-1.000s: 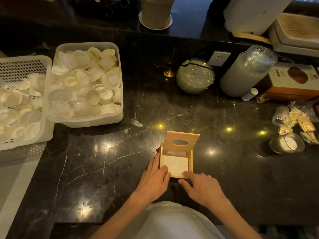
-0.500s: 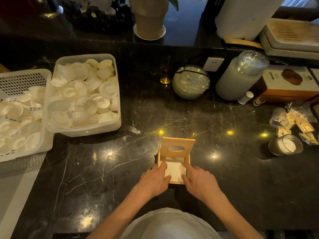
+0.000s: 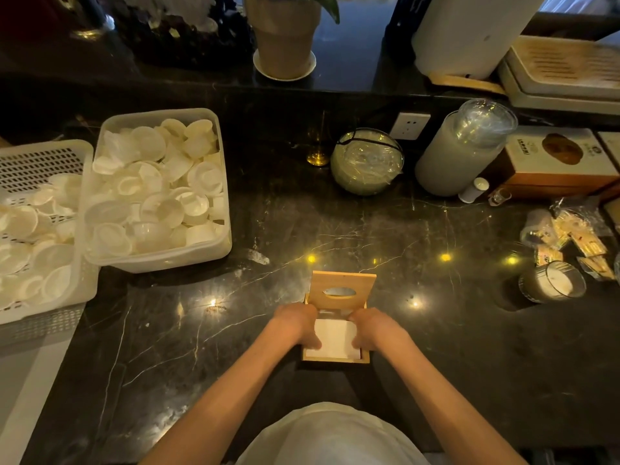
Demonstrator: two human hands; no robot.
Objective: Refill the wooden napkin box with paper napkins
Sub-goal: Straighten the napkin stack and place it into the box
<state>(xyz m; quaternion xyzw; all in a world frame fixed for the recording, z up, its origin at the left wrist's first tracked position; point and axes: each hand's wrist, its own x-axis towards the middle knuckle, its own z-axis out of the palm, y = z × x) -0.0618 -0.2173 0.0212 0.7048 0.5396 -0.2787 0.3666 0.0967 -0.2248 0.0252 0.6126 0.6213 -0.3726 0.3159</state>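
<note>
A small wooden napkin box (image 3: 335, 359) sits on the black marble counter just in front of me. Its hinged lid (image 3: 342, 290), with an oval slot, stands tilted up at the far side. White paper napkins (image 3: 335, 337) lie inside the box. My left hand (image 3: 297, 325) rests over the box's left edge, fingers curled down onto the napkins. My right hand (image 3: 375, 328) does the same at the right edge. Both hands' fingertips are partly hidden inside the box.
Two white plastic baskets (image 3: 157, 260) (image 3: 43, 313) full of small white cups stand at the left. A round glass jar (image 3: 367, 162), a tall cup stack (image 3: 463, 152), a cardboard box (image 3: 560, 162), snack packets (image 3: 577, 236) and a glass candle (image 3: 552, 281) crowd the right.
Both hands moved from the box's near edge forward over its sides and now press on the napkins inside. The box and lid stay put.
</note>
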